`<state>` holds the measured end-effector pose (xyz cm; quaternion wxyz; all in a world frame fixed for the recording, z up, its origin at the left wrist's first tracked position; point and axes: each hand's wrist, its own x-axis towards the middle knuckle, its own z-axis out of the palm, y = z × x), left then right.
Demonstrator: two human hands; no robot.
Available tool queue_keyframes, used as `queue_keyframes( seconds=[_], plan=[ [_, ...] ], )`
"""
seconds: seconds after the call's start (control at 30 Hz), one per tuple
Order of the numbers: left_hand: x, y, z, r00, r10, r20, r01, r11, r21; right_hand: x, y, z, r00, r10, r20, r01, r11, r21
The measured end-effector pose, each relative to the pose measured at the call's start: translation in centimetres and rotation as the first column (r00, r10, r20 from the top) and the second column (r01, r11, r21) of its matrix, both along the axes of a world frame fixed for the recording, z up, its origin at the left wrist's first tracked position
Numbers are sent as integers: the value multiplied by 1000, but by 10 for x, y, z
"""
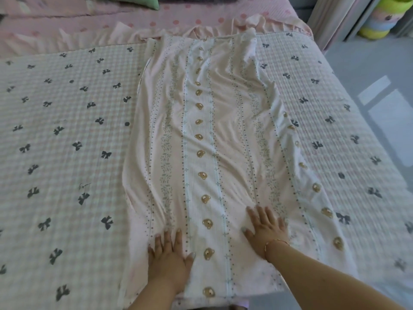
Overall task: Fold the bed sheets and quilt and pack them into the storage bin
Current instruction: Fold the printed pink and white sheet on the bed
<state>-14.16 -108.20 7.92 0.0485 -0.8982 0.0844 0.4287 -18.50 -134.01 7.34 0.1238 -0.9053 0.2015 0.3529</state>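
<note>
A pale pink bed sheet (207, 139) with rows of small bear faces and leafy stripes lies folded into a long strip down the middle of the bed, wrinkled along its length. My left hand (169, 258) rests flat on its near end, fingers spread. My right hand (266, 227), with a thin bracelet at the wrist, presses flat on the strip a little further up and to the right. Under the strip lies a checked quilt (62, 135) printed with dark bows, spread over the whole bed. No storage bin is visible.
A pink dotted cover (156, 21) and a green pillow (134, 1) lie at the head of the bed. Grey floor (375, 70) runs along the right side. Colourful stacked tubs (388, 16) stand in the far right corner.
</note>
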Motion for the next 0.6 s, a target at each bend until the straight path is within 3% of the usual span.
queue_keyframes(
  seconds=[0.1,0.23,0.4,0.5,0.6],
  plan=[
    [-15,-18,6,999,37,-37,-38,999,-29,-12,9,2,999,-31,-36,32,999,13],
    [-30,-31,10,998,-37,-53,31,993,-116,-28,15,1,1000,-16,-11,16,999,40],
    [-43,-17,16,994,-3,106,31,966,-258,-53,23,1,992,-120,32,119,992,28],
    [-46,-18,18,958,274,88,-212,878,-429,-63,37,0,971,-190,147,190,982,14],
    [-57,-21,12,799,583,-144,-581,690,-432,-71,51,4,896,-387,216,390,920,33]
  ],
)
